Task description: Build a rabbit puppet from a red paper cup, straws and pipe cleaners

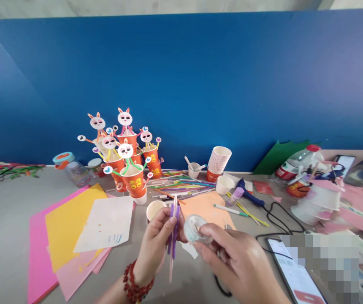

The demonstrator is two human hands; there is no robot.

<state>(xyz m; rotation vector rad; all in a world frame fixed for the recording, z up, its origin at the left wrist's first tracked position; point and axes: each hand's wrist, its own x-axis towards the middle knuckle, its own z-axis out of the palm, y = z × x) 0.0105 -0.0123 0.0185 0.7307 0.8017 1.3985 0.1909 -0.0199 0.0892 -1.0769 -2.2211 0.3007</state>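
My left hand (156, 245), with a red bead bracelet on the wrist, is closed around a few straws (173, 236), purple and pink, held upright. My right hand (232, 257) is closed on a small roll of clear tape (193, 228), held right beside the straws. Both hands hover low over the grey table (7, 236) near its front edge. Just behind the left hand stands an open paper cup (154, 208).
Paper-cup bunny figures (127, 164) stand at the back left by a blue wall. Coloured paper sheets (70, 228) lie left. A pile of straws (184, 185), stacked cups (219, 162), a glue gun (247, 194), a phone (295, 274) and clutter fill the right.
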